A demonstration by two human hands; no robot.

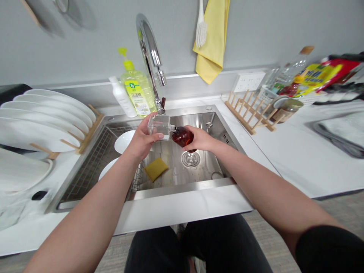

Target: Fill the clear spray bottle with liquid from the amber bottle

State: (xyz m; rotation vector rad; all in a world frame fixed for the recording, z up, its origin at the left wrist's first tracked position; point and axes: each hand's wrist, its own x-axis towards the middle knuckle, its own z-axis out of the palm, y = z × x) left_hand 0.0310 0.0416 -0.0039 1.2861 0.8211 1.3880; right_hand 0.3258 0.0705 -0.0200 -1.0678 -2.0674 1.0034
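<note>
My left hand [141, 139] is gripping a clear bottle [158, 124], right hand [200, 139] an amber bottle [182, 135], nearly mouth to mouth, probably not finished yet.

Left: white plates [42, 120] on edge in a wooden plate rack [89, 132], on the white worktop [184, 212]. Behind the sink [182, 189]: chrome faucet [146, 45]; beside it, a yellow-green pump bottle [138, 91], white bottle [122, 96] just left. Yellow sponge [156, 169] flat in the sink. Grey wall [93, 41]: yellow cloth [214, 41] hanging, white brush [201, 33] alongside. Right: second wooden rack [239, 117], glass jar [284, 113] near, white socket panel [248, 81] behind.
</note>
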